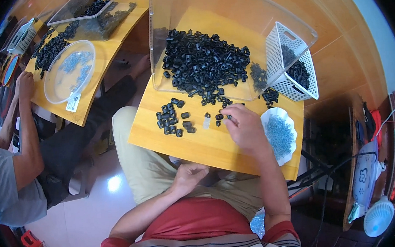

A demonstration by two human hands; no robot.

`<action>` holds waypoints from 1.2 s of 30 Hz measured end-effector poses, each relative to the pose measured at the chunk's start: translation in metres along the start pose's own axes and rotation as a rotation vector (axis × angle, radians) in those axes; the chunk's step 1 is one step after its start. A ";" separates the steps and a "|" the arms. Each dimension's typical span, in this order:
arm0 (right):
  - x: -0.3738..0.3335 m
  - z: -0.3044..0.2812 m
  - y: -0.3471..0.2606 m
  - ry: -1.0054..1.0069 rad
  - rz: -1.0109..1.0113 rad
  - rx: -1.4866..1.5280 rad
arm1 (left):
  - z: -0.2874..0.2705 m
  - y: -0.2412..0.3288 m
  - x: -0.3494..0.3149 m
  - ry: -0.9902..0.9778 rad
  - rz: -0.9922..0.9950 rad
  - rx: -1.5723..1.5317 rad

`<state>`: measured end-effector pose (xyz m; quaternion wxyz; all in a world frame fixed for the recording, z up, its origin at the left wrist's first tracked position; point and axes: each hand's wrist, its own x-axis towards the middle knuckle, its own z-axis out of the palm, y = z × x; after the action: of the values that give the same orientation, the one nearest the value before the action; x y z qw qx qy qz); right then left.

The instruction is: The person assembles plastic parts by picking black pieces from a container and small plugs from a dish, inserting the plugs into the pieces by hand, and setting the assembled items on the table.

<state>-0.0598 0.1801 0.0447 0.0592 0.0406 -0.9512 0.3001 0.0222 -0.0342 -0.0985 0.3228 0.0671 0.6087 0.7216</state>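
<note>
My right hand [245, 128] is over the right half of the yellow wooden table [180, 143], thumb and fingers pinched together. A small dark piece shows at its fingertips, close to a few loose black plastic parts [219, 117]. Low at the table's front edge, above my lap, my left hand [190, 179] is closed in a pinch; whatever it may hold is hidden. Several short black cylinders [172, 121] stand or lie in a cluster on the left of the table. Beyond them, a big heap of black parts [202, 60] lies inside a clear plastic bin [263, 20] tipped toward me.
Beside my right forearm sits a white scalloped dish [292, 127] of small bluish clear pieces [280, 137]. A white perforated basket [312, 79] holds more black parts. At left, another person [11, 180] sits by a second table [108, 51] with a round clear tray [58, 95]. A small fan [379, 216] is at lower right.
</note>
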 end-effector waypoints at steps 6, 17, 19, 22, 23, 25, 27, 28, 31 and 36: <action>-0.003 -0.009 0.014 -0.070 0.013 -0.143 | 0.000 0.000 0.001 -0.019 0.002 0.041; -0.002 0.003 0.020 0.003 0.022 -0.210 | 0.002 -0.004 0.002 0.001 0.026 0.045; -0.004 0.007 0.015 0.022 0.043 -0.175 | 0.002 0.000 0.001 0.006 0.008 0.055; -0.004 0.019 0.000 0.082 0.032 0.022 | 0.003 -0.002 0.001 0.014 -0.005 0.037; -0.004 0.024 -0.009 0.078 -0.008 0.092 | 0.003 -0.003 0.001 0.017 -0.001 0.010; -0.002 0.034 -0.021 0.079 -0.047 0.160 | 0.004 -0.001 0.001 0.012 -0.004 0.007; 0.001 0.044 -0.027 0.118 -0.200 0.148 | 0.004 -0.001 0.001 0.012 -0.008 0.003; 0.003 0.041 -0.030 0.082 -0.191 0.158 | 0.005 -0.002 0.001 0.014 0.014 -0.019; 0.014 0.032 -0.022 0.197 -0.272 -0.089 | 0.005 0.001 0.000 0.026 0.023 -0.024; 0.023 0.033 -0.002 0.198 -0.201 -0.360 | 0.002 0.001 0.001 -0.003 0.026 0.026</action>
<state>-0.0848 0.1590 0.0221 0.1880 0.0942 -0.9702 0.1204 0.0220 -0.0324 -0.0970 0.3133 0.0802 0.6164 0.7179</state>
